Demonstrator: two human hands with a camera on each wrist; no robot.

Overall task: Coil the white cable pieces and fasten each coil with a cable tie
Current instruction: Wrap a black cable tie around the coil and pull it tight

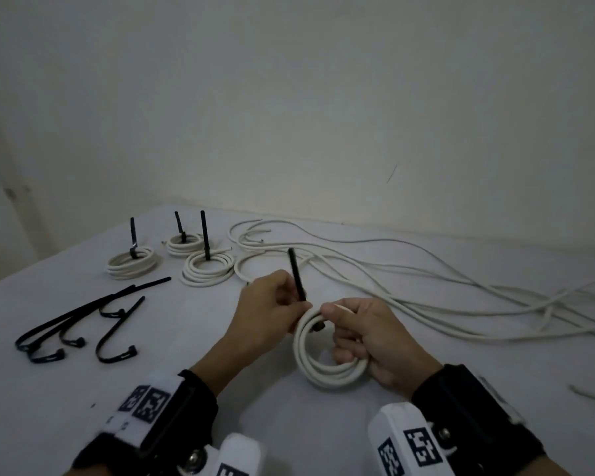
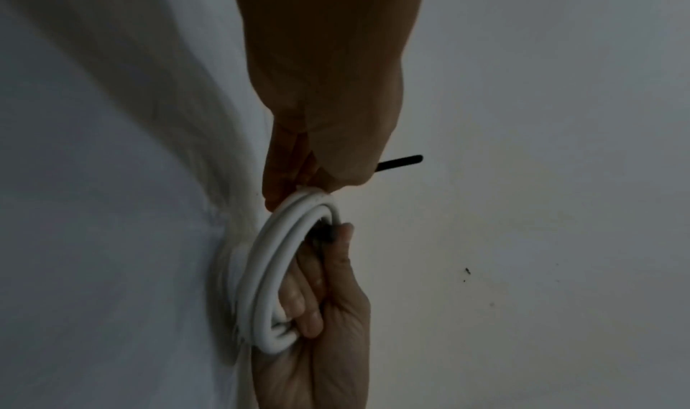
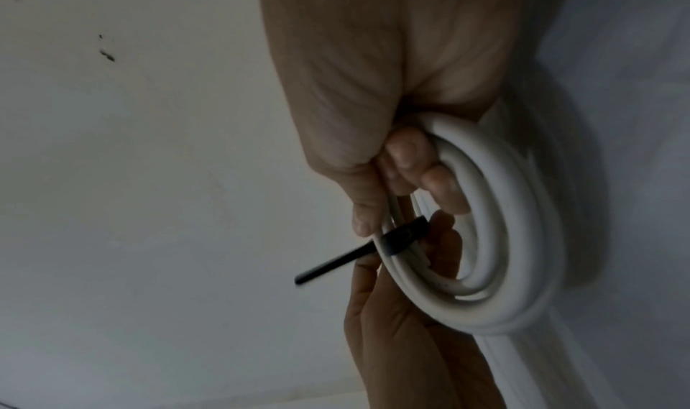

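white tabletop (image 1: 186, 389), both hands at one white cable coil (image 1: 323, 372).
right hand (image 1: 375, 341): grip curled round the coil; left hand (image 1: 272, 310): grip pinching black cable tie (image 1: 296, 274) wrapped on the coil's upper-left edge.

A white table (image 1: 83, 389) meets the wall at its far edge. Three tied coils (image 1: 132, 266) lie at far left, close together (each with a black tie tail standing up). Nearer on the left, loose black ties (image 1: 83, 324) lie bunched, some overlapping. Uncoiled white cables (image 1: 426, 286) sprawl across the far and right side, and a short cable piece (image 1: 591, 395) lies at the right edge.
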